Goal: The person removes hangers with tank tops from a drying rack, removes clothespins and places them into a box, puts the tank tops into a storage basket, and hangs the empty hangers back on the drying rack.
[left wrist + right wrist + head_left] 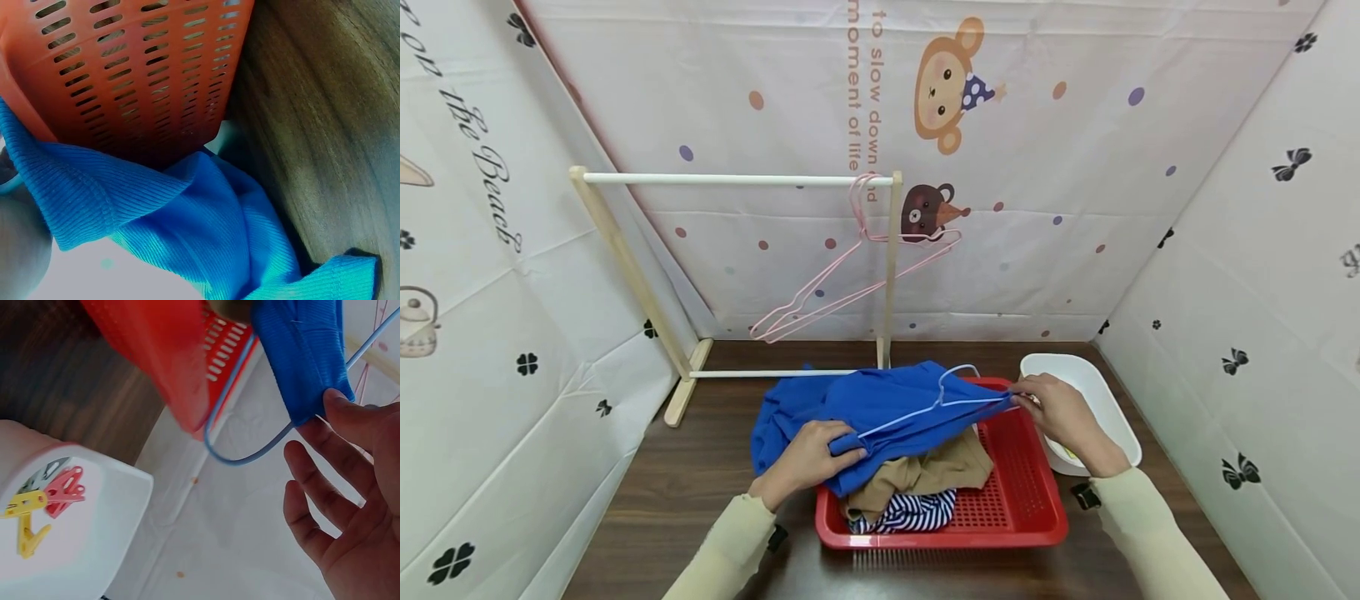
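A blue ribbed garment (842,404) lies over the back and left of a red basket (940,541), with a light blue wire hanger (941,403) across it. My left hand (812,457) grips the cloth by the hanger's left end, thumb in front. In the right wrist view, the right hand (356,465) pinches a blue strip of the garment between thumb and index finger at the hanger's other end, its remaining fingers loosely bent. The hanger's hook points to the back. Under the blue cloth, a tan garment (925,473) and a striped one (917,512) sit in the basket.
Behind the basket stands a rack with a white top bar (722,179) and wooden posts. Pink hangers (808,292) hang at its right end. To the right, a white basin (1101,392) holds several clothespins (62,494). Printed cloth walls enclose the brown table (647,508).
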Demonstrator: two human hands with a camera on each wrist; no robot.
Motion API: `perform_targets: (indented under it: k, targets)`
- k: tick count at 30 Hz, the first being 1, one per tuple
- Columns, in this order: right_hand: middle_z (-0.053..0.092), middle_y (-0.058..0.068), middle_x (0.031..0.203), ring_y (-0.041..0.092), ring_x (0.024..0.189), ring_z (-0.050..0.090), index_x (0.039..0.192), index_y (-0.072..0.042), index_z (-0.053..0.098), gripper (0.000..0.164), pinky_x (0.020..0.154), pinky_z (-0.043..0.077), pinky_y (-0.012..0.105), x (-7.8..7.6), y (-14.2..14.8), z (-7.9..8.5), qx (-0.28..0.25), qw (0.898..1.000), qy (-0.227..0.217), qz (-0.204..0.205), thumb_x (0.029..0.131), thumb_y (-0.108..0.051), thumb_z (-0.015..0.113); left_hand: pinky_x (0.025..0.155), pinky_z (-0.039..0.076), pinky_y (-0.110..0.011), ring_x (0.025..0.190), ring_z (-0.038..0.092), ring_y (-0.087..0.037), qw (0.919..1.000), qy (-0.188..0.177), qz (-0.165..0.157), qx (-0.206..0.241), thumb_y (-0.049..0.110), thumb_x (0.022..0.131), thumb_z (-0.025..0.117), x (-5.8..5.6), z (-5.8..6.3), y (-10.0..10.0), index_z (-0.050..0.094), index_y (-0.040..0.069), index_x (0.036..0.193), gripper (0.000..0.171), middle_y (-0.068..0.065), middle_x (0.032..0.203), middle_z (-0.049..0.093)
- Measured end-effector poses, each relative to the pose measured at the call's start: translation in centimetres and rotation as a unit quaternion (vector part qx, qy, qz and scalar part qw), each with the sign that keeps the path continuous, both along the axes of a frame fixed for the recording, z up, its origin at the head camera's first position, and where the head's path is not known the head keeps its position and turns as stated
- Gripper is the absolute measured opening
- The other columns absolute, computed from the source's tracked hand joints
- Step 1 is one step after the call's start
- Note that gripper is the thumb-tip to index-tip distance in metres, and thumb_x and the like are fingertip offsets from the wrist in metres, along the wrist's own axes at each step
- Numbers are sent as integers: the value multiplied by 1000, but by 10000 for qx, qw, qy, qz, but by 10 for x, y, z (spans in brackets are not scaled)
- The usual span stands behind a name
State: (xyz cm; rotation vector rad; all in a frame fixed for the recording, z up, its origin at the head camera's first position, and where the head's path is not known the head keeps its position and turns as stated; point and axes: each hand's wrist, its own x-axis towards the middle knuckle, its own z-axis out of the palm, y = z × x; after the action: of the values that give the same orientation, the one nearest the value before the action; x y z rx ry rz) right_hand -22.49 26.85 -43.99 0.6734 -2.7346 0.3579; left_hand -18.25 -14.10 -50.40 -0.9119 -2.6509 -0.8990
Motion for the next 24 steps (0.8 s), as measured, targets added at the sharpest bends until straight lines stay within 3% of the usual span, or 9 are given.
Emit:
perform_targets:
  k: [9,15,24]
  targets:
    - [75,8,90,25,81,67,97,-9,76,12,73,54,47,-5,17,-10,-339,9991,14,-273,85,-11,74,87,55,-40,92,69,-12,10000,25,5,4,36,87,73,0,-1,1,74,13,97,25,1,96,74]
    - [75,10,86,22,71,64,95,-6,76,10,64,51,40,-9,26,-18,-434,9982,29,-412,85,-9,74,86,56,-39,92,68,-12,9999,36,2,99,34,87,74,2,1,1,73,13,98,23,1,97,74]
    - [74,11,84,14,64,56,98,-3,75,11,59,46,30,-14,34,-24,-563,9958,-300,-652,88,-7,71,79,56,-30,84,63,-4,9996,170,-95,206,36,88,73,0,-3,-1,70,18,95,20,8,92,69]
